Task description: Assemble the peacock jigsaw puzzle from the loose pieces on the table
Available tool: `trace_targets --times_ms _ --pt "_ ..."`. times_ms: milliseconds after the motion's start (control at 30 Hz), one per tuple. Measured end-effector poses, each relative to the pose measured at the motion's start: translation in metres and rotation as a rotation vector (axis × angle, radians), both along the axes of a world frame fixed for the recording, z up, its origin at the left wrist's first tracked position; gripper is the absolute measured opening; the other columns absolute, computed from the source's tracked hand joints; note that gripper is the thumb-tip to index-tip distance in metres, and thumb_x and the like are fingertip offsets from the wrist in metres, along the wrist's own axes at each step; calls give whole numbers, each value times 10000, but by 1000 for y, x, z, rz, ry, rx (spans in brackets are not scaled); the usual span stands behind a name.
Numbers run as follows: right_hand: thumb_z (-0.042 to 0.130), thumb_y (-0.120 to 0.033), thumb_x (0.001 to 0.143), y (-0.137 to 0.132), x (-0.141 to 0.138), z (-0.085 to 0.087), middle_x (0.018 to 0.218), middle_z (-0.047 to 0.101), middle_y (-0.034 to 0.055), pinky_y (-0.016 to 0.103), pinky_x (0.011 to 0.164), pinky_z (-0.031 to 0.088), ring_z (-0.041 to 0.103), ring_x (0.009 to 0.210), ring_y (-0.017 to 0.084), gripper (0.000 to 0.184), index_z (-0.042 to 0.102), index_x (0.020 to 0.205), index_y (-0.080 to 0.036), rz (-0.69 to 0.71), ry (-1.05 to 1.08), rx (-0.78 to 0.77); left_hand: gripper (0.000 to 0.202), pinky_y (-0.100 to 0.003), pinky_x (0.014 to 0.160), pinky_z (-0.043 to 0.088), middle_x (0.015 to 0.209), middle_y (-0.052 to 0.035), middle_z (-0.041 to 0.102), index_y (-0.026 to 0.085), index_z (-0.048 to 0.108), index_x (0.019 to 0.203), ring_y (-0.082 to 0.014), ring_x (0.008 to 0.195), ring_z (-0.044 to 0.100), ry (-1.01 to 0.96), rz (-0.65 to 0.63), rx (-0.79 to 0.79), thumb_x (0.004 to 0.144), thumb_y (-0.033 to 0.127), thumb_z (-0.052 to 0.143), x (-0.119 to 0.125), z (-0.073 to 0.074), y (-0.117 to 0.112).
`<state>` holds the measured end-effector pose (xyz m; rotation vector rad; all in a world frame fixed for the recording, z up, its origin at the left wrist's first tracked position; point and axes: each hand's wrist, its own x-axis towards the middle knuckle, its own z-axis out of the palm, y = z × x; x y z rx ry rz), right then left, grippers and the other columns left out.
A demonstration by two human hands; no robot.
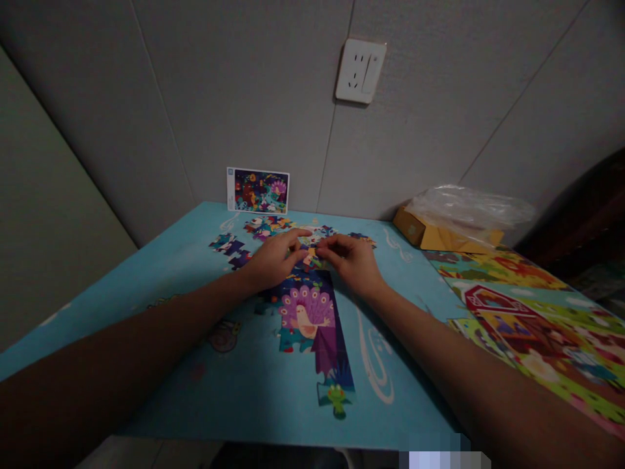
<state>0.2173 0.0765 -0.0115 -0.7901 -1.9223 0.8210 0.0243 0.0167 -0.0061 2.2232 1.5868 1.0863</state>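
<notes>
A partly joined jigsaw puzzle [305, 316] with a purple peacock lies mid-table, a frog piece [336, 398] at its near end. Over its far part, my right hand [352, 260] pinches a small puzzle piece [311, 250] between thumb and fingers. My left hand [274, 258] is just left of that piece, thumb and index finger apart; its other fingers are partly hidden. Loose puzzle pieces [266, 225] lie beyond my left hand, and a few more pieces [362, 238] are behind my right hand. A picture card [258, 191] of the scene leans upright against the wall.
The light blue table [195, 365] meets a grey wall with a white socket [361, 70]. At the back right stands a yellow box [439, 234] with a clear plastic bag [471, 212] on top. Colourful farm-picture sheets [547, 326] cover the table's right side.
</notes>
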Motion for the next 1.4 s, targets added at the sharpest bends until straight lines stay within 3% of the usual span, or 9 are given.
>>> trace_targets --times_ms 200,367,567,767,933,1033,1133,1233,1400 --pt "612 -184 829 17 22 8 940 753 93 369 824 481 660 867 235 226 753 1004 -151 -470 -260 177 338 -355 836 479 816 -43 676 167 663 1188 -222 820 615 33 389 -8 903 278 519 -22 3 12" --pt "728 -324 816 20 21 3 1018 748 115 369 841 478 662 911 253 297 762 1068 -170 -352 -549 171 349 -468 958 442 1080 -98 702 235 701 1182 -325 1051 580 344 537 -192 877 364 592 -34 -3 19" --pt "783 -311 771 18 17 4 1039 744 117 396 862 484 665 942 263 319 754 1058 -176 -331 -582 193 314 -491 987 419 1137 -108 680 250 723 1131 -329 1116 546 391 507 -186 893 368 555 -33 -5 18" --pt "826 -277 695 22 18 -2 1062 732 113 403 848 507 673 923 243 569 629 1214 -153 -294 -425 39 299 -483 1025 379 1119 -116 698 165 710 1085 -295 1086 566 339 273 42 884 316 548 -29 -3 16" --pt "827 -250 658 20 16 -3 1059 698 120 446 876 489 644 936 266 660 565 1256 -149 -269 -382 50 329 -460 1007 399 1020 -81 725 166 678 1142 -276 1050 576 238 88 58 883 335 566 -19 0 11" --pt "787 -223 695 7 11 -1 1114 657 128 421 914 483 623 997 250 681 506 1312 -151 -81 -270 156 429 -459 1018 411 982 -87 736 139 631 1250 -285 1108 565 105 4 31 905 377 539 -11 0 7" --pt "749 -232 747 -7 4 2 1221 618 128 405 956 474 595 1090 241 665 469 1348 -182 155 -219 267 461 -417 987 454 928 -85 744 106 620 1258 -253 1011 635 -77 -86 -56 880 366 566 -6 -1 4" --pt "743 -255 767 -7 5 3 1234 624 126 424 978 457 586 1108 254 619 509 1335 -184 139 -244 359 409 -360 869 508 847 -54 733 126 649 1194 -205 824 665 -191 -34 -81 854 344 587 -6 1 5" --pt "746 -391 781 18 22 -2 1166 662 170 513 971 421 574 1089 330 492 670 1201 -147 -262 -451 352 311 -364 835 498 828 -50 704 167 665 1136 -201 771 628 -160 320 110 891 306 533 -25 1 15"
